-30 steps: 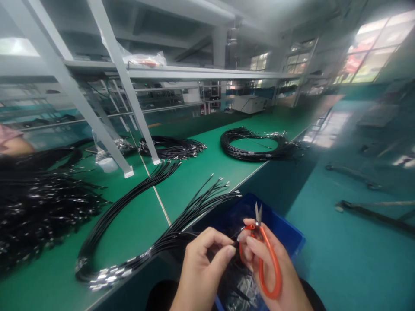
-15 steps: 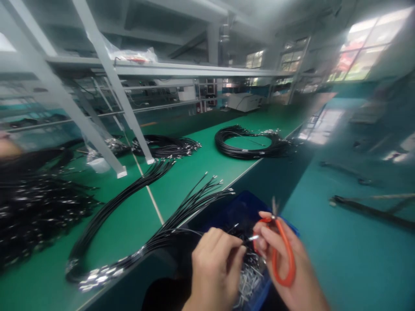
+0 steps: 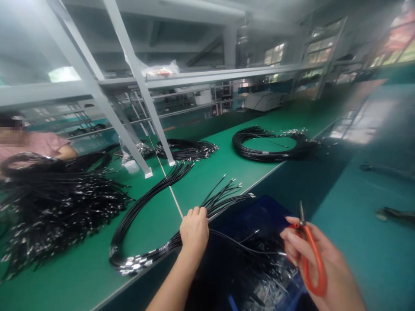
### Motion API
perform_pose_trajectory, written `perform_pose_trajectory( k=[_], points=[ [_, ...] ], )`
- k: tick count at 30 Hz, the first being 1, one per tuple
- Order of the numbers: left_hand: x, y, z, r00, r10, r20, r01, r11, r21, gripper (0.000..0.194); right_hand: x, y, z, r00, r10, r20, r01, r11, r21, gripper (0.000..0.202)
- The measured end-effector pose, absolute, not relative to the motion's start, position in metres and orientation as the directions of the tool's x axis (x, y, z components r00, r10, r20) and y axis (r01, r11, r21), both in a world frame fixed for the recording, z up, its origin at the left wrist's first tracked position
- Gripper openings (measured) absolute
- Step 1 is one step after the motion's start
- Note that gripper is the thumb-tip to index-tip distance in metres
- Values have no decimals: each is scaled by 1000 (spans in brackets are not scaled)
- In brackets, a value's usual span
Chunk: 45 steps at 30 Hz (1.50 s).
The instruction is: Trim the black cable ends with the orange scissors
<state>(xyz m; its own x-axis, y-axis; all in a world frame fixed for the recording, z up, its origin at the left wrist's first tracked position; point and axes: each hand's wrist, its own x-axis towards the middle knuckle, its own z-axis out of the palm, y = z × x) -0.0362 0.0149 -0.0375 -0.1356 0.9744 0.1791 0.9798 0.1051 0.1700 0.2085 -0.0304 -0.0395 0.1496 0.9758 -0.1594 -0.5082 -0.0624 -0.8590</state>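
- Two hands in view, both ours. Our left hand [image 3: 194, 229] is clenched around the black cable bundle [image 3: 181, 216] right at the near edge of the green bench [image 3: 227, 168].
- That bundle loops across the bench top: the silver-tipped ends near us fan out by the edge [image 3: 136, 264], and the far ends splay toward the blue bin [image 3: 259, 207].
- Our right hand [image 3: 311, 255] grips the orange-handled snips [image 3: 311, 259], blades pointing up, held over the bin, well apart from the left hand.
- One thin black wire [image 3: 246, 247] runs from the left hand across the bin toward the right hand. We can't really tell if the right fingers pinch it, that bit is too blurry.
- Down in the bin there's a heap of small silvery offcuts [image 3: 269, 289].
- Further up the bench we see a big coil of black cable [image 3: 269, 144], a smaller coil [image 3: 186, 149] by the white rack leg [image 3: 142, 93], and another long strand bundle [image 3: 152, 190] lying beside ours.
- Over on the left there's a huge messy pile of cables [image 3: 55, 203], with another person in a pink top [image 3: 39, 144] behind it.
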Motion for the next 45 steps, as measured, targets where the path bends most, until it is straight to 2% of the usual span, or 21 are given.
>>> perform_pose_trajectory(
  k=[6,13,16,20,23,27,29,30,32,35,36,38,40,45],
  points=[
    [-41,17,-40,-145,979,142,970,111,218,8,206,-31,-30,148,983,-112,-465,-31,-885,39],
    [-64,25,-33,-202,970,135,879,118,462,9,212,-26,-16,164,985,-50,-367,13,-930,36],
    [-53,30,-20,-109,985,131,808,12,589,3,212,-21,-12,186,983,-4,-343,61,-937,35],
    [-8,21,8,108,978,177,698,-202,687,11,206,-17,-10,233,972,-25,-396,71,-915,35],
    [25,5,24,231,940,253,667,-342,662,16,202,-17,-11,242,969,-47,-449,69,-891,31],
    [43,-12,28,357,828,432,707,-542,454,16,200,-19,-10,208,977,-54,-479,54,-876,28],
    [43,-15,26,360,798,483,711,-570,412,19,198,-21,-10,184,981,-66,-491,33,-870,29],
    [43,-16,25,343,815,467,702,-553,449,19,196,-23,-10,170,983,-72,-499,23,-866,30],
    [42,-16,22,292,890,349,637,-453,624,16,190,-27,-11,147,987,-69,-509,15,-861,32],
    [43,-16,16,213,969,128,431,-211,877,2,180,-32,-13,154,987,-50,-500,34,-865,36],
    [43,-16,14,195,977,83,363,-151,919,7,178,-33,-13,163,985,-53,-497,36,-867,37],
    [43,-16,11,203,979,17,251,-69,965,13,173,-34,-13,176,982,-72,-499,26,-866,40],
    [41,-17,8,241,970,-40,182,-5,983,10,170,-33,-12,174,981,-86,-502,14,-865,40],
    [37,-17,1,248,962,-114,154,77,985,10,167,-31,-11,188,980,-63,-511,43,-858,37]
  ],
)
